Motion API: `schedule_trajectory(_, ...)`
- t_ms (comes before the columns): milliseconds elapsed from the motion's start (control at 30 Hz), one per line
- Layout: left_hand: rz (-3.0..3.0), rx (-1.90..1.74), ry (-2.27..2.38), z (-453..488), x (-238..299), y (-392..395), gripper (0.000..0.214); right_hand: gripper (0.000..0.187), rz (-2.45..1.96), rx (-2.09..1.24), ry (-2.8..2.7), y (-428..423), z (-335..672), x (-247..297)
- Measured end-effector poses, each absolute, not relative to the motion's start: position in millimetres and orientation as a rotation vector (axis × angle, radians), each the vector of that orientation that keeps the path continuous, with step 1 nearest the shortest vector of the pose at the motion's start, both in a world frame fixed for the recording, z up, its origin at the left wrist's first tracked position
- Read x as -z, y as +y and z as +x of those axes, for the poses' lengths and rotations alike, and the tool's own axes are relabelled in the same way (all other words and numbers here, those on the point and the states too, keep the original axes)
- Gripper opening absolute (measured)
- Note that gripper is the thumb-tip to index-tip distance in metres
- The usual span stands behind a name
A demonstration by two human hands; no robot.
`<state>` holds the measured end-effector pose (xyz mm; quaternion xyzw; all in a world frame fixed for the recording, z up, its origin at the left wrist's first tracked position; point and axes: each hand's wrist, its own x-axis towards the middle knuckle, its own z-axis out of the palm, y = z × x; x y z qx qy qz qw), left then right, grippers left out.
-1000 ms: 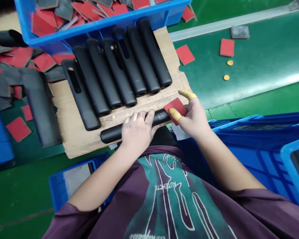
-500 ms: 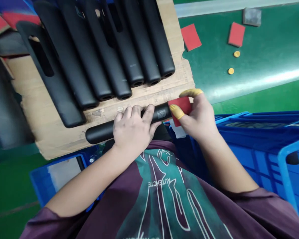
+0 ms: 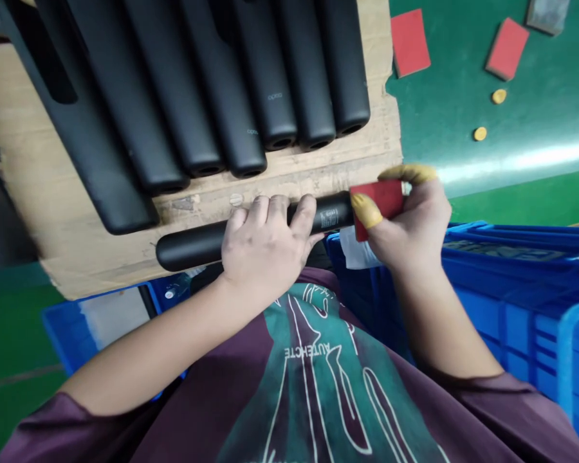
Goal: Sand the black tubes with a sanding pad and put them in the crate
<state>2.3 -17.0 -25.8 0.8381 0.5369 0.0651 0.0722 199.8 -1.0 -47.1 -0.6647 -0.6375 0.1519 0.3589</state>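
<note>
A long black tubular housing (image 3: pixel 193 246) lies along the near edge of a cardboard sheet (image 3: pixel 318 173), with small white print near its right end. My left hand (image 3: pixel 265 247) wraps over its middle from above and grips it. At the right end, my right hand (image 3: pixel 412 225) pinches a red sanding pad (image 3: pixel 386 198) between thumb and fingers. The pad covers the housing's tip, so that end is hidden. Yellow finger cots cover the thumb and a finger of this hand.
Several similar black housings (image 3: pixel 241 109) lie side by side on the cardboard. To the right, a green surface (image 3: pixel 448 128) bears red pads (image 3: pixel 410 42), a grey block (image 3: pixel 549 13) and two yellow finger cots (image 3: pixel 498 96). Blue crates (image 3: pixel 502 283) stand right and lower left.
The red pad has shifted right along the housing, baring more of it beyond the white print. My left hand keeps its hold. The view has moved nearer to the cardboard.
</note>
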Motion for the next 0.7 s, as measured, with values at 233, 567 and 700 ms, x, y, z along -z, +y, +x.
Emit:
schedule_trajectory(233, 2.566, -0.138, 1.609, 2, 24, -17, 0.045, 0.041, -1.659, -0.344, -1.632, -1, 195, 52)
schedule_trajectory(567, 2.521, -0.083, 1.617, 3, 21, -15, 0.046, 0.037, -1.596, -0.415, -1.599, -3, 194, 56)
schedule_trajectory(700, 2.502, -0.07, 1.636, 4, 21, -16, 0.048, 0.04, -1.604, -0.416, -1.628, -4, 190, 53)
